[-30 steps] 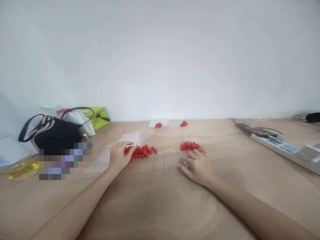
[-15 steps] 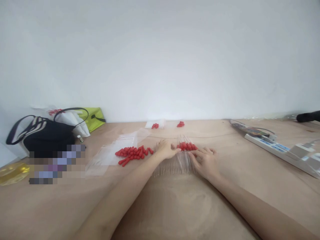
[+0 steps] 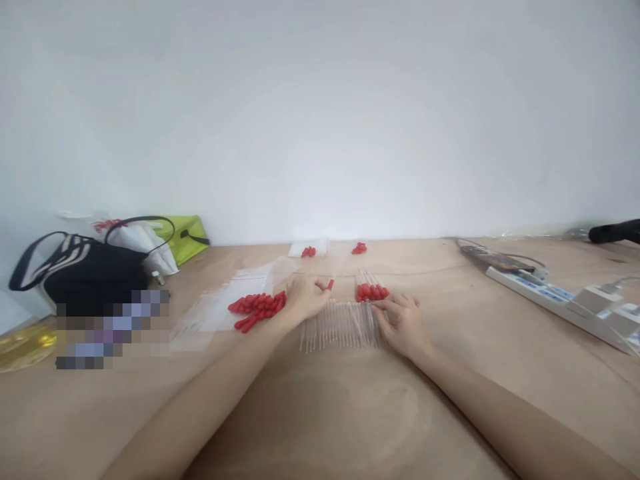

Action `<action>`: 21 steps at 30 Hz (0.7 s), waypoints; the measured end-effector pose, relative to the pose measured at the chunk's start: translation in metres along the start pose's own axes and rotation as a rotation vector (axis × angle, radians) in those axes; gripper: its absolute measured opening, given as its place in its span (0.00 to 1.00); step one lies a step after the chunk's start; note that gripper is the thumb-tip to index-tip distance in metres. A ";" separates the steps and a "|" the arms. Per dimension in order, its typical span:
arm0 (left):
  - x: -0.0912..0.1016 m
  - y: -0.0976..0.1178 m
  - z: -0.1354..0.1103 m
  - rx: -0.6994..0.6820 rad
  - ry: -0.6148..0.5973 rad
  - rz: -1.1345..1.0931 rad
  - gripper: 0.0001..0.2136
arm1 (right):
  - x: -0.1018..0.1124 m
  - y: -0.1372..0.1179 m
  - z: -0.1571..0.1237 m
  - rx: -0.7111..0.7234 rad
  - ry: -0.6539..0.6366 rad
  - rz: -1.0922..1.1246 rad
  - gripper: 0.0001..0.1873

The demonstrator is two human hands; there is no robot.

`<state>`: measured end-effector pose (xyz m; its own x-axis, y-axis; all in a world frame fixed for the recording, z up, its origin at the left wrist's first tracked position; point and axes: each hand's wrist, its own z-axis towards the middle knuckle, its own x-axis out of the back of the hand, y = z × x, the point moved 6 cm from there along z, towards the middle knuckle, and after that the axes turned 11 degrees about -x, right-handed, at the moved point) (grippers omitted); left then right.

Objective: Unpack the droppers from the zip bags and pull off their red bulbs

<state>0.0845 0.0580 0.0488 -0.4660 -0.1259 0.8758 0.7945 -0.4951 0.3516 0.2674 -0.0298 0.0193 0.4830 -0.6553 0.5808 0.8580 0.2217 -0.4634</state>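
Observation:
Between the thumb and fingers of my left hand (image 3: pixel 305 299) is a red rubber bulb (image 3: pixel 330 285), held above the left end of a row of thin clear tubes (image 3: pixel 337 327). The tubes lie side by side on the table. My right hand (image 3: pixel 406 325) rests at the right end of this row, its thumb and index finger closed at the top of a tube; the exact grip is small and blurred. Just beyond the row, several tubes fitted with red bulbs (image 3: pixel 373 292) lie together. A pile of loose red bulbs (image 3: pixel 257 307) is left of my left hand, partly behind it.
Clear plastic bags (image 3: pixel 210 317) lie under and beside the pile. Two small groups of red bulbs (image 3: pixel 309 252) sit near the wall. A black bag (image 3: pixel 100 270) and a lime-green bag (image 3: pixel 185 233) stand left; a power strip (image 3: pixel 530 287) and a phone (image 3: pixel 500 262) lie right.
My left hand has moved left, away from the bulb-fitted tubes, and now has a red bulb in its fingers. My right hand has stayed near the right end of the row.

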 end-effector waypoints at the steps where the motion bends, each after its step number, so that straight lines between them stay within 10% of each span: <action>1: 0.007 -0.003 -0.011 -0.053 0.037 -0.002 0.05 | -0.001 -0.001 -0.001 0.022 0.009 0.009 0.11; 8: 0.021 -0.005 -0.083 -0.469 0.216 0.019 0.03 | 0.000 -0.038 -0.011 0.290 -0.023 -0.086 0.25; 21: 0.017 0.014 -0.091 -0.662 0.241 -0.006 0.05 | -0.010 -0.065 -0.025 0.446 -0.110 -0.031 0.10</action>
<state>0.0523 -0.0292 0.0381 -0.6038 -0.2711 0.7496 0.4238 -0.9057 0.0138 0.2027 -0.0557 0.0272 0.4505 -0.5918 0.6684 0.8523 0.5080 -0.1247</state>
